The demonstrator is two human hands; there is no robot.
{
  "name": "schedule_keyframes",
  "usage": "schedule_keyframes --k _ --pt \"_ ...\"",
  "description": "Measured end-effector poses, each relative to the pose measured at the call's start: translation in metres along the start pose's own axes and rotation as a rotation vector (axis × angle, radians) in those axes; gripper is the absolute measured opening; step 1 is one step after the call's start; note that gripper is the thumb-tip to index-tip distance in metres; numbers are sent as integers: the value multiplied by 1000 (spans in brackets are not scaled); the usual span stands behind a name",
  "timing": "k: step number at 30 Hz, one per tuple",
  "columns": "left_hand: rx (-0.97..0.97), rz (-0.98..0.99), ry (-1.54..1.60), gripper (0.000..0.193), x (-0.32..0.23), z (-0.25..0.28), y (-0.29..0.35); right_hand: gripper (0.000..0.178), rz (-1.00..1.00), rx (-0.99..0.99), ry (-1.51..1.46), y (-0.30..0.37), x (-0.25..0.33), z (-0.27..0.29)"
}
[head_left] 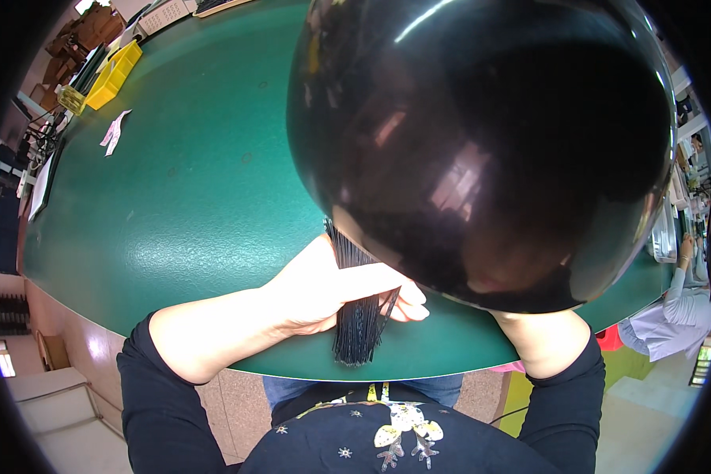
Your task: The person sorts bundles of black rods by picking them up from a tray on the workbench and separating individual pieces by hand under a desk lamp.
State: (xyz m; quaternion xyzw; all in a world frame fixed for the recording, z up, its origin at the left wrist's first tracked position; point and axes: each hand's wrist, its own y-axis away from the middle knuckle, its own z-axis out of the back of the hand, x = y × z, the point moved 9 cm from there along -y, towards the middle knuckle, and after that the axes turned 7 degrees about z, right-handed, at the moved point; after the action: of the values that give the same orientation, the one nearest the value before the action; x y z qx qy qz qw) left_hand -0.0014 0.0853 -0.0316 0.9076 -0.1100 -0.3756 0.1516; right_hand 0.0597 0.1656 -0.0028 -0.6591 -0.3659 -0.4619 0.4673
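Note:
Near the table's front edge, my left hand (344, 288) is closed around a bundle of thin black strands, which look like wires or cable ties (357, 336). Their lower ends hang below my fingers, and their tops show above the thumb. A very large, glossy black rounded thing (482, 158) fills the upper right and reflects windows; its exact kind cannot be made out. It covers my right hand, so only the right wrist and forearm (541, 340) show below its lower rim. Whether that hand holds or touches anything is hidden.
The green table (205, 174) curves across the view. At its far left are a yellow bin (114, 75), a bottle of yellowish liquid (71, 100) and a pink-and-white paper strip (115, 133). A clear tray (663, 237) and another person (675, 312) are at the right.

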Motion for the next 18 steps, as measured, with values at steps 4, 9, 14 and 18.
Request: schedule_keyframes --k 4,9,14,18 --pt "7 0 27 19 0 0 0 55 11 -10 -40 -1 -2 -2" --pt "-2 6 19 19 1 2 -1 55 25 -21 -92 -1 -4 2" --pt "-3 -9 0 18 -1 1 -1 56 41 -30 -142 -4 -5 1" --pt "-133 -87 -254 17 -20 -8 7 56 52 -41 -181 0 -7 4"
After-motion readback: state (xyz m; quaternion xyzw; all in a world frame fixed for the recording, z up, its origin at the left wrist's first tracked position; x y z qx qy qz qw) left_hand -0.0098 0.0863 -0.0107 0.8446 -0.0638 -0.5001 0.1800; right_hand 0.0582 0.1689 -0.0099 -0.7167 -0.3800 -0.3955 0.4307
